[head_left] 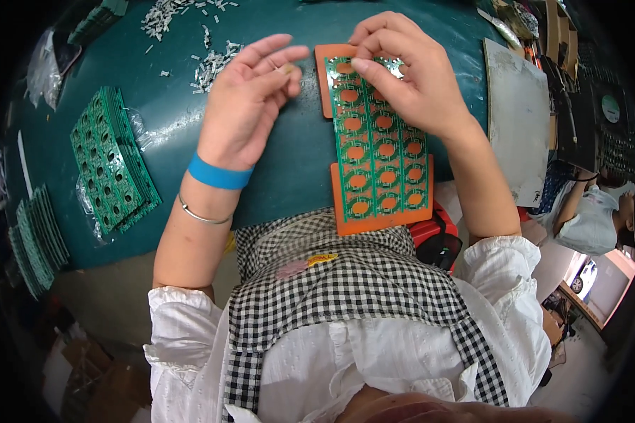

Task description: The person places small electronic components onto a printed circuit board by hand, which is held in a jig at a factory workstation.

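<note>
Stack of green PCBs [106, 158] on teal table [289, 166], then small white pcs [210, 72]. L hand [241, 102] above table, fingers half-curled, can't tell if gripping. Green PCB panel [371, 144] lies on orange jig [353, 226], R of ctr; R hand [418, 79] at its far end, thumb nr index, grip unclear.

– What's covered on the green circuit panel [370, 154]?
– Its upper right part, under the right hand [418, 79].
– And the left hand [241, 102]?
– Blurred at the fingertips, so I can't say for sure whether it pinches anything.
– The small white pieces [156, 21]?
– They run off the top edge, each too small to identify.
</note>
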Demonstrator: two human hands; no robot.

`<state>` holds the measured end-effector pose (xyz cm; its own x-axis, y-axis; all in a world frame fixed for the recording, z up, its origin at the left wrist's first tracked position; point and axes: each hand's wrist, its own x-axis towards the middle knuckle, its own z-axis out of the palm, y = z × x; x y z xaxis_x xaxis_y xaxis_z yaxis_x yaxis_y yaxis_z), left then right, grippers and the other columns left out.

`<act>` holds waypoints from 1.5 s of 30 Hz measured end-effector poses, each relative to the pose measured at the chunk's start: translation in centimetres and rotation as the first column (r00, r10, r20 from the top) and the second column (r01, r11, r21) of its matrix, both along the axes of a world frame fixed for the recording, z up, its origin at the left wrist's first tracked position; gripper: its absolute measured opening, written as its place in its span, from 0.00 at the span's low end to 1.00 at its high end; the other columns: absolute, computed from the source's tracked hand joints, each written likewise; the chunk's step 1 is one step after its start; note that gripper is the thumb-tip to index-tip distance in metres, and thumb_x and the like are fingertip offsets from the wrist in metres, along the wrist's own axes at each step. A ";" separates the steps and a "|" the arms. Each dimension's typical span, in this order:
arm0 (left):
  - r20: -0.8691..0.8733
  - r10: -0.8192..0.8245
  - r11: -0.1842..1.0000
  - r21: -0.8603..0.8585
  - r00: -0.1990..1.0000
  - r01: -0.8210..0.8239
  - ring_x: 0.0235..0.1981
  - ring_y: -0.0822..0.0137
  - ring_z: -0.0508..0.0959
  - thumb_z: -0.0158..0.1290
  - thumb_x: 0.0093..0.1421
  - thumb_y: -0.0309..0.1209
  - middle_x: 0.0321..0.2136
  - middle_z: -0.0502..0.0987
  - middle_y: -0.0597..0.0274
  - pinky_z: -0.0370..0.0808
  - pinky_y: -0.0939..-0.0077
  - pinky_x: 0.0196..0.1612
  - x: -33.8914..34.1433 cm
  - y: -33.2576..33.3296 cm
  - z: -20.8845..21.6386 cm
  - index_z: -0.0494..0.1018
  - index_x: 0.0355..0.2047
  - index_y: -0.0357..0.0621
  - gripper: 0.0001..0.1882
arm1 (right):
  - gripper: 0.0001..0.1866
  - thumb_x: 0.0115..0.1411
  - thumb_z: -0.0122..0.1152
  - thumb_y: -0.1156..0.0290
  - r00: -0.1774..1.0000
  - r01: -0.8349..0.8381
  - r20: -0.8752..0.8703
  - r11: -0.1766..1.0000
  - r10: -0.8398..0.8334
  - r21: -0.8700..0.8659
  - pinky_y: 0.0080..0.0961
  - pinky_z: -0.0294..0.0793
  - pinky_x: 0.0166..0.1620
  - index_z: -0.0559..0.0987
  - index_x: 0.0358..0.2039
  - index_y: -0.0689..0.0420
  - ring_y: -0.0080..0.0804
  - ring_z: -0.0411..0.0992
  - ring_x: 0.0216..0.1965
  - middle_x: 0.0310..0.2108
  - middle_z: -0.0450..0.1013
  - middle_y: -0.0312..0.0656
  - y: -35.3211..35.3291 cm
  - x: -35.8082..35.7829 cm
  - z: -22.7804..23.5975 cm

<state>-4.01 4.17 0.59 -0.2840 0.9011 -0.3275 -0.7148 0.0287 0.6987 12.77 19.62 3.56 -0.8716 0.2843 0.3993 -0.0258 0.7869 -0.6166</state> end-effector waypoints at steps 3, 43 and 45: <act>-0.088 0.090 0.995 -0.025 0.992 -0.092 0.53 0.54 0.77 0.44 0.63 0.13 0.55 0.70 0.38 0.75 0.68 0.59 -0.5 -0.2 0.1 0.57 0.59 0.25 0.23 | 0.04 0.56 0.63 0.77 0.987 0.024 0.158 0.999 -0.019 -0.030 0.25 0.72 0.41 0.76 0.28 0.61 0.34 0.73 0.38 0.39 0.73 0.40 0.1 1.1 -1.1; -0.217 -0.130 0.990 -0.086 0.967 0.114 0.22 0.82 0.68 0.53 0.68 0.31 0.32 0.80 0.63 0.61 0.89 0.21 -0.3 -0.4 0.7 0.76 0.45 0.34 0.12 | 0.06 0.55 0.64 0.78 0.989 0.017 0.144 1.000 -0.017 0.001 0.29 0.74 0.37 0.74 0.29 0.61 0.38 0.74 0.34 0.36 0.74 0.39 -0.2 0.8 -1.7; -0.231 -0.131 0.990 -0.073 0.964 0.117 0.22 0.81 0.68 0.53 0.68 0.31 0.31 0.80 0.63 0.61 0.89 0.21 -0.3 -0.4 0.6 0.76 0.44 0.35 0.11 | 0.06 0.56 0.64 0.78 0.988 0.003 0.155 1.000 -0.003 0.001 0.28 0.74 0.36 0.74 0.29 0.61 0.36 0.74 0.34 0.36 0.74 0.39 -0.1 0.7 -1.7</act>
<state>-4.28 3.80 1.22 -0.2459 0.9155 -0.3184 -0.5195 0.1528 0.8407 13.52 19.51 1.82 -0.9221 0.2867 0.2600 0.0720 0.7871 -0.6127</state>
